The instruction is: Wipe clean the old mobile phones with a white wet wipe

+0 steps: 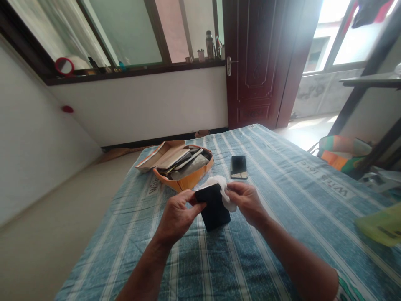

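Note:
A flat black device, which looks like a phone or small tablet, is held up at a tilt over the bed. My left hand pinches its upper left corner between thumb and fingers. At its upper right edge, my right hand grips a white cloth or tissue, part of which lies behind the top edge. Beyond my hands, a phone rests on the striped sheet. Left of that phone stands an open orange box filled with flat devices and a grey pouch.
The bed has a blue striped sheet. A yellow-green bag lies at its right edge. Past the bed are a dark red door and a window sill with bottles and a mirror.

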Available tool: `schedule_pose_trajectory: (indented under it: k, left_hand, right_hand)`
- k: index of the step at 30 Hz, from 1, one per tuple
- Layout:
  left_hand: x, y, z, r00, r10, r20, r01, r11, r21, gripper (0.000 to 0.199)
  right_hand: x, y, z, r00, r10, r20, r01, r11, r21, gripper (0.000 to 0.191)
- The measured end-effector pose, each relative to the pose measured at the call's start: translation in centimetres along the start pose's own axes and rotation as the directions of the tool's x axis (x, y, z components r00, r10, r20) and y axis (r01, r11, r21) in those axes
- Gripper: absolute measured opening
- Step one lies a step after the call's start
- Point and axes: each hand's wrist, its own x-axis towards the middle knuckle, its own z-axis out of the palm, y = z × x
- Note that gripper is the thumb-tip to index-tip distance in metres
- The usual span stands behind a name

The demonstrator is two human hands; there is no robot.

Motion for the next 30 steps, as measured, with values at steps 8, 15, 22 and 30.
schedule_pose_trajectory:
  k: [8, 15, 22, 30]
  left_hand:
    - [-0.1, 0.3, 0.2, 1.0, -0.022, -0.006, 0.022, 1.0, 0.006, 0.013]
    - [-0.6, 1.4, 0.0, 0.999, 0.021, -0.042, -0.021, 1.0, 0.009, 0.017]
    - [-1.1, 2.2, -1.6, 0.993, 0.12, 0.012, -0.12, 0.983, 0.142, 0.015]
    - [-0.6, 0.8, -3.0, 0.997, 0.031, 0.064, -0.039, 0.991, 0.129, 0.017]
  right_hand:
    - [-0.2, -0.1, -0.1, 0.987, -0.159, 0.006, 0.158, 0.974, -0.165, 0.016]
    - [-0.9, -2.0, 0.6, 0.843, -0.519, 0.141, 0.523, 0.732, -0.437, 0.009]
    - [-1.9, -0.9, 2.7, 0.76, -0.596, 0.258, 0.638, 0.608, -0.473, 0.018]
    - [-1.7, 0.5, 0.8, 0.833, -0.441, 0.334, 0.549, 0.594, -0.588, 0.021]
